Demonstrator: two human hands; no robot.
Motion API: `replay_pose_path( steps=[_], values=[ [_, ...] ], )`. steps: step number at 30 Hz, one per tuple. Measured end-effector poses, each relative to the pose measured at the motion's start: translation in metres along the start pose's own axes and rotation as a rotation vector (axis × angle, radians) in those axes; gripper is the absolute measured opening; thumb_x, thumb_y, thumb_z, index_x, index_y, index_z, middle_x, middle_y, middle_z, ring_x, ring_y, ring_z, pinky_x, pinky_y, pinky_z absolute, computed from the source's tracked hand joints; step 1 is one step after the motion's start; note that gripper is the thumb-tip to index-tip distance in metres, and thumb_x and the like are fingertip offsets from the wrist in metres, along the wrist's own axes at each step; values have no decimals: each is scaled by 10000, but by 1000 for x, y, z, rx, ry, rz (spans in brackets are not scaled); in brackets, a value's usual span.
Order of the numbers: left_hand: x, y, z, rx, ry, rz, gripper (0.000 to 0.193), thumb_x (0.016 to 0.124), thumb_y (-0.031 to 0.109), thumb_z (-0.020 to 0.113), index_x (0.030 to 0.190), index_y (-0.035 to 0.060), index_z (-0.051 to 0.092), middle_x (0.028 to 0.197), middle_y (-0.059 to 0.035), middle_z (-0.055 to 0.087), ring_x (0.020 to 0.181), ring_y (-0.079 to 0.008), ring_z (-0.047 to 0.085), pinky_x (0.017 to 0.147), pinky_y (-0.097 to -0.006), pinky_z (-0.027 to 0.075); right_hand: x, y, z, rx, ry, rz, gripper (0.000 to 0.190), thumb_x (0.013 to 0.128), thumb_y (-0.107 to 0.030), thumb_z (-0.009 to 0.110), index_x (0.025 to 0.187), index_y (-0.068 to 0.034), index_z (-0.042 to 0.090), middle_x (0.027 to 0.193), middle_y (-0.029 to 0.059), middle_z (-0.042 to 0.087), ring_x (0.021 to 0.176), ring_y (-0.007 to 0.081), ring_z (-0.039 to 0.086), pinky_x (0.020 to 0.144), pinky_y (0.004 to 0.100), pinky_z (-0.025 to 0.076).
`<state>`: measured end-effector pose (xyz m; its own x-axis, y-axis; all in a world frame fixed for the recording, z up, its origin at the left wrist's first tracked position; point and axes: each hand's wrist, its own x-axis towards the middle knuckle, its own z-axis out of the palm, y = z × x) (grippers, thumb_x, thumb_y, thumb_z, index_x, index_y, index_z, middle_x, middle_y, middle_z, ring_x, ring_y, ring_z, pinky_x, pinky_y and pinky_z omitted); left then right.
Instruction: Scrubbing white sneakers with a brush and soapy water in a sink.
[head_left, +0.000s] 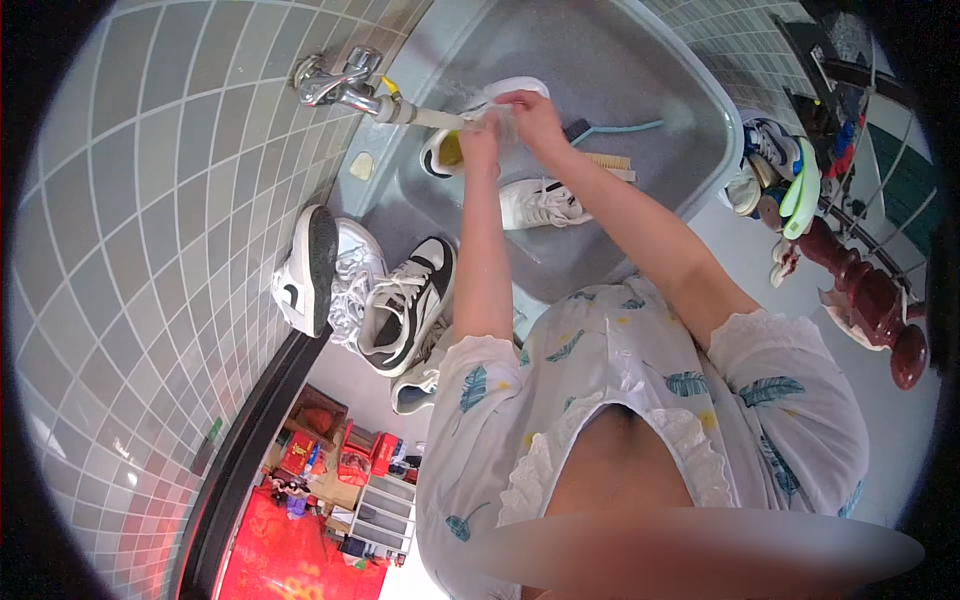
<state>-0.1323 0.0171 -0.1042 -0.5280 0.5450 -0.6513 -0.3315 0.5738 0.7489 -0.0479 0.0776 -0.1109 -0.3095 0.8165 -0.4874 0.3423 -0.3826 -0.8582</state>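
In the sink basin (660, 82), a wet white shoe (517, 85) lies under the running tap; its yellowish inside shows at the heel end. My left hand (481, 142) grips its middle beside the water stream. My right hand (537, 124) is closed over the same part, fingers bent toward the left one. Splashing water and the hands hide what exactly the fingertips pinch. A second white shoe (546, 204) with laces rests nearer me, partly behind my right forearm. Beside that forearm lie a blue-handled brush (622, 127) and a pale-bristled scrubbing brush (611, 162).
A chrome tap (352, 82) juts from the tiled wall (172, 180). Soap (361, 166) sits on the sink ledge. Several shoes, including a black-and-white sneaker (409, 307), crowd the left side. More footwear (776, 150) stands right, near a dark red turned wooden post (855, 281).
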Motion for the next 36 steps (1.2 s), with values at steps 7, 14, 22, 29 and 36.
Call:
replay_pose_path(
  steps=[7,14,22,29,36],
  values=[
    [9,-17,-1,305,134,289,410,841,297,627,858,-109,575,760,-200,612,725,-291,597,681,-399,457,-38,34,-89,-25,-60,254,247,809,-78,476,924,-67,695,866,71,676,767,150,619,703,284,467],
    [10,-43,10,590,303,491,493,883,358,538,895,-134,571,908,-323,591,900,-445,571,776,-471,435,-74,33,-127,-42,-270,385,214,872,-97,443,940,-59,642,914,2,627,821,106,603,677,248,480],
    [-5,-14,11,820,233,452,483,900,343,521,817,-130,562,799,-314,582,778,-468,563,689,-503,413,-97,41,-169,-127,-337,351,212,861,-74,437,932,-25,631,864,12,630,742,97,613,640,242,497],
    [-33,-19,15,926,200,535,458,917,303,495,858,-151,522,886,-348,560,868,-473,545,768,-491,414,-101,64,-178,-203,-344,287,223,853,-78,432,928,-35,638,875,45,664,737,134,652,640,274,518],
    [-31,-18,0,663,353,358,439,927,295,491,878,-141,495,851,-321,568,826,-463,547,742,-494,415,-96,45,-182,-213,-426,227,211,868,-86,443,930,-29,637,842,55,658,718,129,644,652,266,515]
  ],
)
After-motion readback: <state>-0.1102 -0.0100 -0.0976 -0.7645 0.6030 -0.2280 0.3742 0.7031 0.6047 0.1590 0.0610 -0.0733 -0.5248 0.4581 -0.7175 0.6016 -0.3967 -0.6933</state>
